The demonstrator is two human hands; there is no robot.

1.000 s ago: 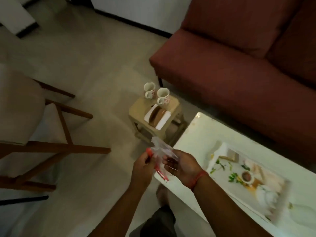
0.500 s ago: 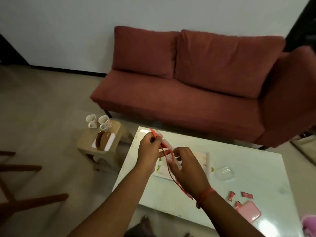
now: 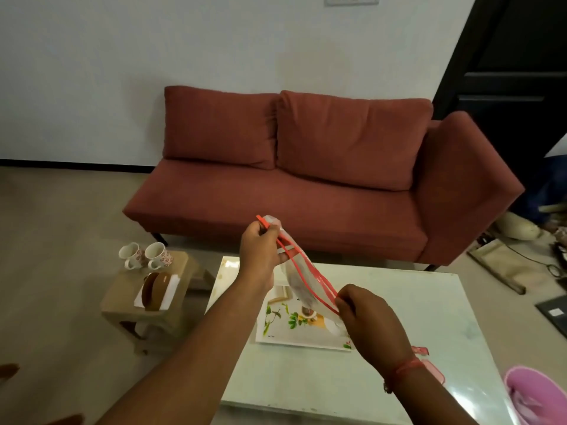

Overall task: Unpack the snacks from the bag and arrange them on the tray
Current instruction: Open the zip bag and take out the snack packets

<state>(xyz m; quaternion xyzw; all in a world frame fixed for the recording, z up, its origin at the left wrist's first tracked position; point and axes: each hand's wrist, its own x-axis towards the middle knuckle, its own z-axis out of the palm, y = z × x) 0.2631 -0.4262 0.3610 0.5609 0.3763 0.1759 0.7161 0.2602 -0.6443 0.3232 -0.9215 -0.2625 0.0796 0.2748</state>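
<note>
A clear plastic bag (image 3: 302, 282) with a red zip strip is stretched in the air between both hands, its mouth pulled open. My left hand (image 3: 260, 251) pinches the upper far end of the strip. My right hand (image 3: 369, 325) pinches the lower near end. Beneath the bag, a white tray (image 3: 287, 329) with a leaf and flower print lies on the pale table (image 3: 306, 381). I cannot tell what the bag holds. A small red snack packet (image 3: 420, 350) shows just past my right wrist.
A red sofa (image 3: 291, 194) stands behind the table. A small wooden stool (image 3: 181, 262) to the left carries two floral mugs (image 3: 145, 256) and a brown round item. A pink container (image 3: 537, 391) sits at the table's right corner. Clutter lies on the floor at right.
The view has swung up and right, from the floor and stool to the sofa. My hands have drawn apart, stretching the bag's red strip over the tray.
</note>
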